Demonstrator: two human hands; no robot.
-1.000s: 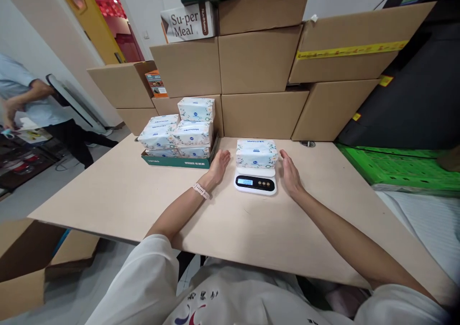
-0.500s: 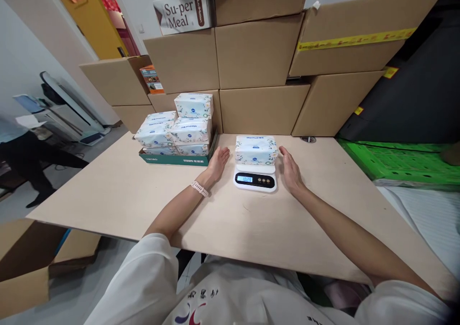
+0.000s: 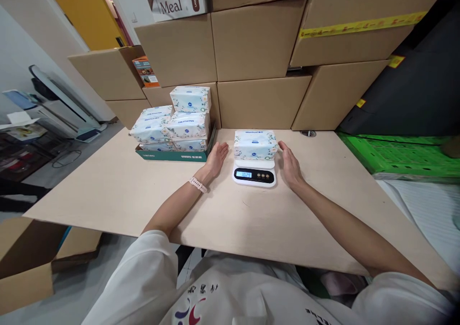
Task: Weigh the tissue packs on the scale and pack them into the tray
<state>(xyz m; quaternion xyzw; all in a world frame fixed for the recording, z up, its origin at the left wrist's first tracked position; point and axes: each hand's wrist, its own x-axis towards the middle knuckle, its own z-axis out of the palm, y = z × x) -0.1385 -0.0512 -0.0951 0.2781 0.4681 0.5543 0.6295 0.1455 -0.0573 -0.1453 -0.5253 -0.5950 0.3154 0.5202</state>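
Observation:
A white, flower-printed tissue pack (image 3: 255, 145) rests on a small white digital scale (image 3: 254, 176) whose lit display seems to read 1029. My left hand (image 3: 216, 158) lies on edge on the table to the left of the scale, fingers stretched out, apart from the pack. To the right, my right hand (image 3: 290, 164) is held likewise, fingers extended, close beside the pack with nothing in it. Left of my left hand, several more tissue packs (image 3: 189, 125) are stacked in a shallow green tray (image 3: 172, 156).
Large cardboard boxes (image 3: 264, 102) line the table's back edge. A white box marked Su-per Meal (image 3: 176, 0) sits on top. Green plastic pallet (image 3: 381, 159) stands at the right. An opened carton (image 3: 27, 291) lies on the floor at lower left. Dark-trousered legs (image 3: 21, 195) show at far left.
The view has shifted slightly, so things sit a little higher in it. The person at far left has moved mostly out of sight. My hands, the pack and the scale stay put.

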